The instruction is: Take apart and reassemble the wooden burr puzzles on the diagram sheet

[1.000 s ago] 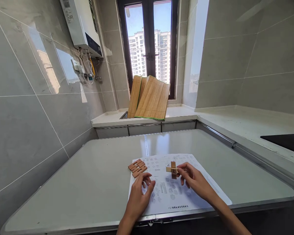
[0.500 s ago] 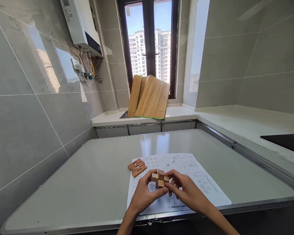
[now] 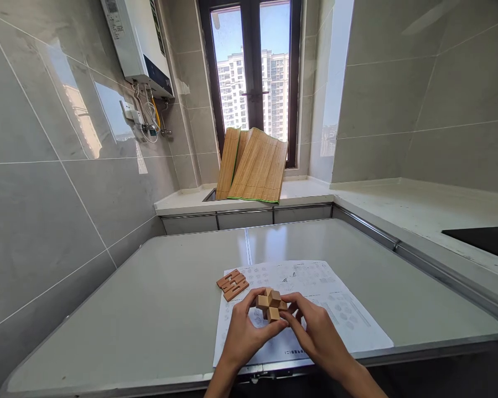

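Note:
Between my two hands, just above a printed paper sheet (image 3: pixel 307 276), is a light wooden interlocking puzzle (image 3: pixel 269 303) made of crossed blocks. My left hand (image 3: pixel 249 329) grips it from the left, thumb along the near side and fingers behind. From the right, my right hand (image 3: pixel 311 320) pinches a block end between thumb and fingers. Some fingertips are hidden behind the puzzle. Several reddish-brown notched wooden pieces (image 3: pixel 233 284) lie side by side at the sheet's upper left corner.
The sheet rests on a pale folding table (image 3: pixel 141 309) with a seam at its middle. Beyond the table's far edge runs a white counter (image 3: pixel 307 189), where a folded bamboo mat (image 3: pixel 259 166) leans against the window. A water heater (image 3: pixel 136 44) hangs on the left wall.
The puzzle has tilted and turned slightly in my hands, showing its block faces at another angle. My right hand and forearm have shifted a little to the left and down.

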Available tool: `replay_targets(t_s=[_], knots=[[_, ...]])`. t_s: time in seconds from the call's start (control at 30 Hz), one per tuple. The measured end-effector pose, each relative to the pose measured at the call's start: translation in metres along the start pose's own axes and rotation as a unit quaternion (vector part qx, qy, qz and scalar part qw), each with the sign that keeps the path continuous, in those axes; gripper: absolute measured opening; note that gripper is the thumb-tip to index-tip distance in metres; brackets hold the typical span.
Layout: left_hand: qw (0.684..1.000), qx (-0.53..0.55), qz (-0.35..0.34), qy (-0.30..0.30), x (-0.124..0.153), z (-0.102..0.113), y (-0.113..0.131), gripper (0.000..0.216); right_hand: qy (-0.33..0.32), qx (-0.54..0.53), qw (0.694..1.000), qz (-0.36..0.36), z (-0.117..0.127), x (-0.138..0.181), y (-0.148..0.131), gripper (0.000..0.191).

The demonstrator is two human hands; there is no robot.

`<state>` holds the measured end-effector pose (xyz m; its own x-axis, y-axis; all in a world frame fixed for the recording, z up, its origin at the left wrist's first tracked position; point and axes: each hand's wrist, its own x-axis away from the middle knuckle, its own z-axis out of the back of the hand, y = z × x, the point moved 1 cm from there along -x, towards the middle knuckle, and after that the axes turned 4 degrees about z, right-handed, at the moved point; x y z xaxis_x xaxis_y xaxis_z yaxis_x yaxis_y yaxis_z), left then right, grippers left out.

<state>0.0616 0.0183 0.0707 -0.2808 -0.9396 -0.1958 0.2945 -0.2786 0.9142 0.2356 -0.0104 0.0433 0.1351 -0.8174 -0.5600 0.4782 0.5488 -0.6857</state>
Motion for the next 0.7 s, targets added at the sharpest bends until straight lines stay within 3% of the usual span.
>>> replay_targets(t_s=[0.2,0.4,0.53,0.7], knots=[[1.000,-0.006,-0.001,0.005,0.004,-0.011,0.006,0.026,0.072,0.020,0.997,0.037,-0.005,0.006,0.006,0.013],[0.999,-0.028,-0.004,0.020,0.005,-0.009,0.008,0.038,-0.020,-0.054,0.997,-0.047,0.010,0.005,0.005,0.028],[0.996,-0.078,-0.032,0.009,0.006,-0.004,0.009,0.041,-0.083,-0.079,0.993,-0.029,0.024,0.001,0.003,0.022],[0.994,-0.097,-0.031,-0.033,0.005,-0.006,0.012,0.045,-0.076,-0.108,0.991,-0.040,0.024,0.000,0.011,0.018]])
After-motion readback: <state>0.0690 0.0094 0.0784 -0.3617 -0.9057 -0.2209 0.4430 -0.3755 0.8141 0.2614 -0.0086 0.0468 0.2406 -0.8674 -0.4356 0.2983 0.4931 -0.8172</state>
